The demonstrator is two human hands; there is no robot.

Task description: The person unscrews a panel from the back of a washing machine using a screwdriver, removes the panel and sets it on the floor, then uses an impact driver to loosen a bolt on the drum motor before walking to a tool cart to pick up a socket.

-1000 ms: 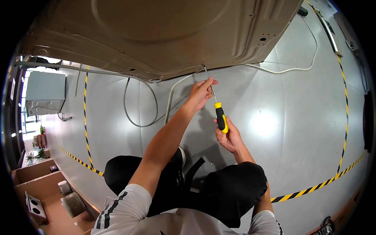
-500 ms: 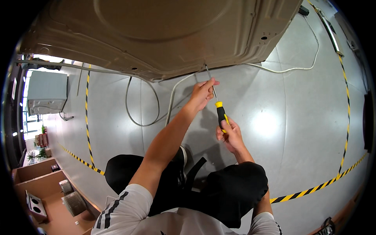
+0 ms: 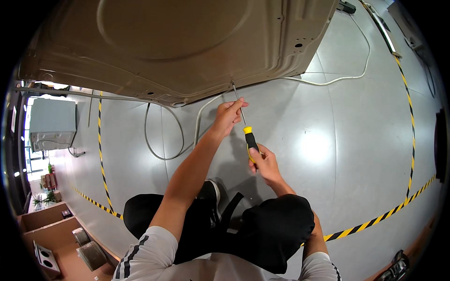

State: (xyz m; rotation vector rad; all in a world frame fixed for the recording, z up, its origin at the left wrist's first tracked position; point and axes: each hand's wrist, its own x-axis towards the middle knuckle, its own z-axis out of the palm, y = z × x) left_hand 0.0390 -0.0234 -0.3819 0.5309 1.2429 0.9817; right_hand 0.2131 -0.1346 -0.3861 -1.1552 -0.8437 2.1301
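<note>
A long screwdriver (image 3: pixel 251 140) with a yellow and black handle has its tip at a small spot near the lower edge of a beige pressed metal panel (image 3: pixel 187 42). My left hand (image 3: pixel 228 114) pinches the steel shaft partway along. Below it, my right hand (image 3: pixel 265 164) is closed around the handle, thumb lying on it. Behind my left hand, a thick pale hose (image 3: pixel 202 117) runs down from under the panel.
A looped grey cord (image 3: pixel 164 158) and white cable (image 3: pixel 328 83) lie on the grey floor, edged by black-yellow tape (image 3: pixel 412 145). Another appliance (image 3: pixel 52 122) stands at left. Cardboard bins (image 3: pixel 65 248) hold metal parts. A long metal strip (image 3: pixel 385 33) lies at upper right.
My right hand's thumb has moved over the handle as the grip turned. The whole view has shifted, putting panel, screwdriver and both hands farther left in the picture; the tip stays at the panel.
</note>
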